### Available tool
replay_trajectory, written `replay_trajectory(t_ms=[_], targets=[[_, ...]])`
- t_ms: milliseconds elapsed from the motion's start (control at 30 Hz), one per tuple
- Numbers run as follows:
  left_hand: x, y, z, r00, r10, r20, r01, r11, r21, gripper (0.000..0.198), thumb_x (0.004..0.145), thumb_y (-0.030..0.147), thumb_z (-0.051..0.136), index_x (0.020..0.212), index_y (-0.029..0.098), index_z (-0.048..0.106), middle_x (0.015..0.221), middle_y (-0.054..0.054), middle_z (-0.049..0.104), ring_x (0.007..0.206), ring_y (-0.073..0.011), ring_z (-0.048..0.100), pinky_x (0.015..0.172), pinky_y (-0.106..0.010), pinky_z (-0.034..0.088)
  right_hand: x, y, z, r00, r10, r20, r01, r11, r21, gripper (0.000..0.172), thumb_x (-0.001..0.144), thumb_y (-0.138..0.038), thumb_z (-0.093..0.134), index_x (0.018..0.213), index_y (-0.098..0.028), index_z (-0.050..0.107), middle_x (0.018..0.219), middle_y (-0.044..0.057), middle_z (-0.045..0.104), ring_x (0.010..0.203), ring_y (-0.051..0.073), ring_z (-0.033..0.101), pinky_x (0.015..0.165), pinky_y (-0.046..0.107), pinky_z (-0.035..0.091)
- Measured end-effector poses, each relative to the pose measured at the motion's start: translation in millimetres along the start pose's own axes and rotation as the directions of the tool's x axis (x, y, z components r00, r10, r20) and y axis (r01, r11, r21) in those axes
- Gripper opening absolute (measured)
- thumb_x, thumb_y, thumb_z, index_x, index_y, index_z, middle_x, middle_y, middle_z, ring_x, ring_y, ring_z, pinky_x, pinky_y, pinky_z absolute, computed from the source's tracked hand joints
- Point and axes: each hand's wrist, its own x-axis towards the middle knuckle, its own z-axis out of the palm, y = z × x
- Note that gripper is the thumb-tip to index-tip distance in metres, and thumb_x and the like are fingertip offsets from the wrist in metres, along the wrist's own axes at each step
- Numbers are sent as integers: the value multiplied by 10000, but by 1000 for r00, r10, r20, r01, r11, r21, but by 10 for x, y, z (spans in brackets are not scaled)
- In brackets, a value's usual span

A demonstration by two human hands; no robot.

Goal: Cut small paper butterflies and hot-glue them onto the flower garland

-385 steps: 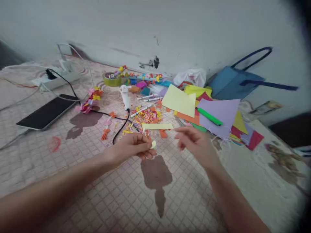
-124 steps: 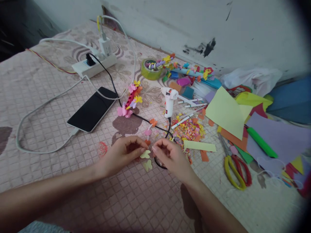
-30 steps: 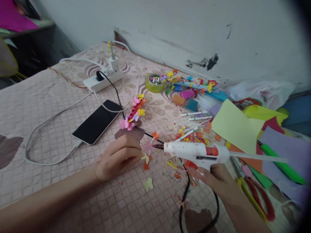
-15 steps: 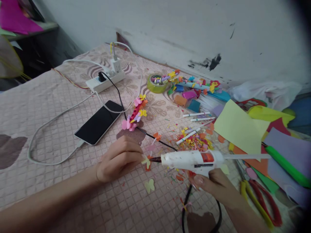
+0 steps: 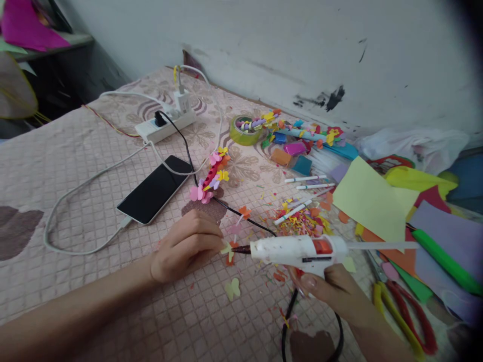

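My right hand (image 5: 328, 286) is wrapped round the handle of a white hot glue gun (image 5: 287, 250), a clear glue stick (image 5: 383, 245) jutting from its back. Its dark nozzle points left and meets a small pale yellow paper butterfly (image 5: 228, 248). That butterfly is pinched between the fingertips of my left hand (image 5: 190, 244). Just under it an orange paper piece (image 5: 230, 259) shows in part. Another pale yellow butterfly (image 5: 233, 288) lies on the tablecloth below. Behind my left hand lies a red strip with paper butterflies (image 5: 211, 176).
A phone (image 5: 155, 190) on a white cable and a power strip (image 5: 166, 125) lie at left. Paper scraps (image 5: 298, 220), yellow tape (image 5: 245, 133) and white sticks are farther back. Coloured paper sheets (image 5: 372, 196), a green cutter (image 5: 445, 256) and scissors (image 5: 411, 317) lie at right.
Almost nothing differs. The view has shifted slightly; both hands keep their hold, and the nozzle stays at the butterfly.
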Motion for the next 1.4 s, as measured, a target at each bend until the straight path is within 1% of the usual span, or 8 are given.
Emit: replay_trajectory(t_ms=[367,567,700,900,1067,1267,1333,1400], targets=[[25,17,-4,999,-41,-8,41,999,1,145,833,87,539,942,170,584,795,-50,613,744,-157,591,622,-311,532,8,26,-34,999,-1,-34,-2,994,-106,242,832,-406,522,721,-195,566,623,-4,556,557,145,492,496,227,402],[32,67,-1,995,-97,16,97,995,-5,185,825,70,538,959,195,565,782,-38,611,715,-149,586,596,-288,527,393,127,-185,941,-14,-338,-108,935,-339,299,831,-404,491,626,-187,489,520,-36,412,486,120,383,455,235,306],[40,91,7,991,-131,-5,131,991,-12,171,828,78,539,947,199,560,776,-36,600,705,-146,579,592,-286,523,825,255,-280,876,-140,-461,-100,884,-458,284,838,-420,476,669,-192,474,572,-25,464,537,135,419,508,249,316],[42,66,21,966,-248,-73,248,969,-4,156,788,55,581,866,190,577,771,-21,590,724,-138,577,599,-266,496,1093,382,-269,888,-240,-392,-102,729,-677,236,817,-397,534,826,-162,549,774,72,579,699,209,514,620,306,371],[26,22,34,920,-383,-79,382,924,-32,93,799,110,592,818,201,587,766,-19,613,735,-149,585,634,-299,493,965,380,-238,893,-228,-388,-61,793,-607,305,835,-390,542,1024,-151,559,895,94,633,786,225,567,705,339,417],[41,8,37,885,-464,-38,462,885,-56,56,805,141,594,805,196,589,753,-17,625,709,-146,586,648,-306,485,686,201,-15,719,-317,-619,-60,859,-509,161,856,-289,533,956,-168,569,887,71,591,779,194,550,684,315,429],[47,10,29,884,-468,-25,466,883,-49,53,802,142,598,797,193,586,743,-12,619,697,-141,582,642,-296,476,584,80,144,817,-296,-494,19,871,-491,81,873,-224,508,865,-189,579,815,35,577,725,164,535,661,289,419],[50,10,17,882,-471,-1,471,882,-32,49,802,146,599,790,191,584,738,-7,612,690,-135,576,635,-285,466,512,-30,307,933,-260,-247,127,884,-451,108,866,-147,497,828,-192,588,793,20,578,711,146,535,654,270,416]])
